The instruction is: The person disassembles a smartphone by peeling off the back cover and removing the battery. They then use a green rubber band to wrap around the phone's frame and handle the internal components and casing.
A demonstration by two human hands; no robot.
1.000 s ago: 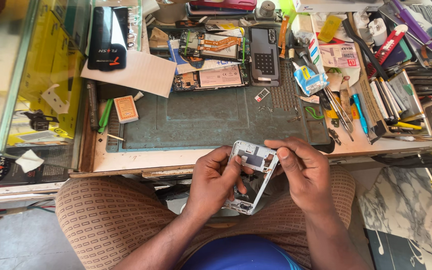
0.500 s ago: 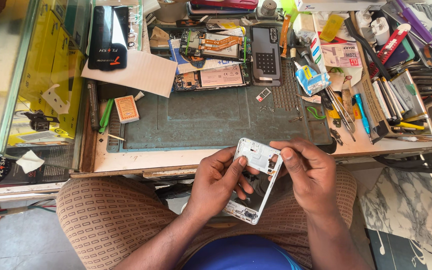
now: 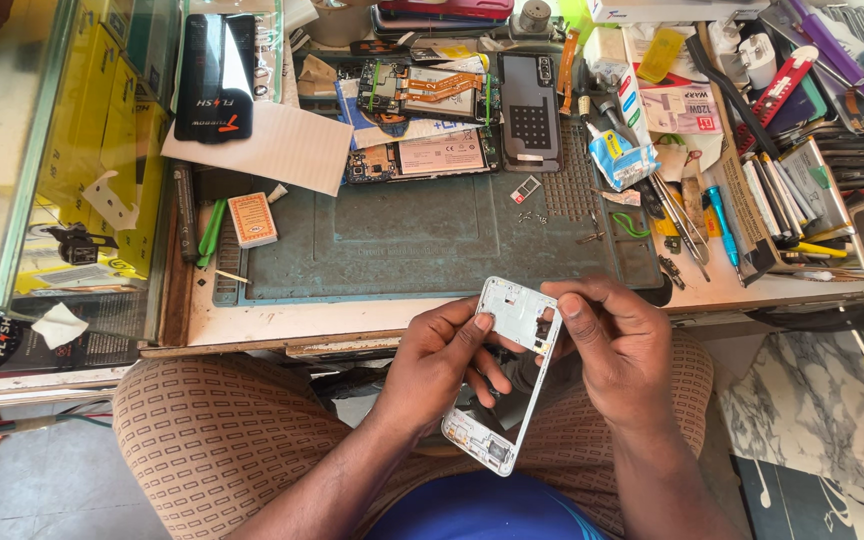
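A white phone middle frame (image 3: 512, 318) is held over my lap, just below the workbench edge, tilted with its top toward the bench. My left hand (image 3: 442, 365) grips its left side, thumb on the upper part. My right hand (image 3: 617, 355) holds the right side, thumb pressing near the top right corner. The frame's lower end (image 3: 482, 445) sticks out below my left fingers. On the bench lie an opened phone with its board and orange flex cables (image 3: 422, 95) and a dark back cover (image 3: 530, 110).
A grey-green work mat (image 3: 422, 240) covers the bench middle. Tweezers, screwdrivers and batteries crowd the right side (image 3: 752, 190). A small orange box (image 3: 252, 218) and green pry tools (image 3: 210, 232) lie left. A glass display case (image 3: 32, 150) stands at far left.
The frame has tilted and shifted slightly right and down between my hands. My right thumb has moved onto its top right corner.
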